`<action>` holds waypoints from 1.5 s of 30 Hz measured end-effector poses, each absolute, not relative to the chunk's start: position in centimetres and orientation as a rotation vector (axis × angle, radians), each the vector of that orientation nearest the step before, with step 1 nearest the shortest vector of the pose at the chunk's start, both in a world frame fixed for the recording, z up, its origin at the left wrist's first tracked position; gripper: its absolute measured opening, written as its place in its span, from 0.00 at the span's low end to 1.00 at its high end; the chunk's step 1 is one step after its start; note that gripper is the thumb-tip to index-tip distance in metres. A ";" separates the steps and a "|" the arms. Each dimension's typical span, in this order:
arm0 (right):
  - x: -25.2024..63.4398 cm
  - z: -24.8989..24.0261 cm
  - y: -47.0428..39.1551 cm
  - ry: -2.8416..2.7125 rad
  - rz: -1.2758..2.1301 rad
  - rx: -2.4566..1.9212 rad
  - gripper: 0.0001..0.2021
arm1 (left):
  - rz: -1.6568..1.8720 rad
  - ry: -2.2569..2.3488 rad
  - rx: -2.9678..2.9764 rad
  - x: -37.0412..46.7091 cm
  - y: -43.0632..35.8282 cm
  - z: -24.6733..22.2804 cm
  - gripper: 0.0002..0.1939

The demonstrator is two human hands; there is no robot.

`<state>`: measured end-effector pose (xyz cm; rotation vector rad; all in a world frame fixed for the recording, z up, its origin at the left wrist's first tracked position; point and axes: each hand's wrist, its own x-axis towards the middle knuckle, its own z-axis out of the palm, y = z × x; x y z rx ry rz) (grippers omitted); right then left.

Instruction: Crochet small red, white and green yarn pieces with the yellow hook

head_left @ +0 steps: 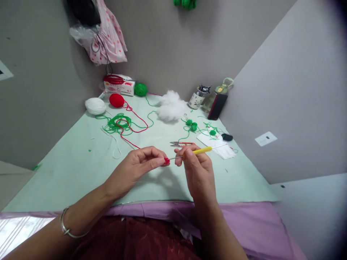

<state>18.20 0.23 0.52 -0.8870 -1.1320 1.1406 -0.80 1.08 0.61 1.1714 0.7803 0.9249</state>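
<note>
Dark red garment (130,238), mine: bottom centre of the frame. My left hand (139,164), centre: thumb and fingers pinching a small red piece (166,161). My right hand (199,169), right of centre: closed round the yellow handle of a crochet hook (202,150), tip at the red piece. Handling, my judgement: pinch close to the tip, keep the red yarn (128,106) lightly taut, avoid splitting strands. Containers, upper right: patterned cup (195,101), seemingly holding pens; greenish bottle (208,104), contents unclear. Upper left: printed box (128,87), inside hidden.
</note>
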 end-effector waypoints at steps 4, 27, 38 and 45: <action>17.6 0.3 0.2 -1.004 1.317 -0.792 0.12 | 0.911 0.744 1.099 -0.6 0.9 0.6 0.10; 16.6 -0.8 -1.3 -1.201 1.071 -0.754 0.04 | 1.327 0.524 0.704 1.2 2.0 2.8 0.28; 17.3 -0.5 -1.8 -1.342 0.682 -0.821 0.05 | 1.042 0.846 1.406 0.1 0.6 1.0 0.20; 17.4 -0.4 -2.0 -1.446 0.574 -0.791 0.11 | 1.066 0.774 1.187 0.3 0.5 1.1 0.13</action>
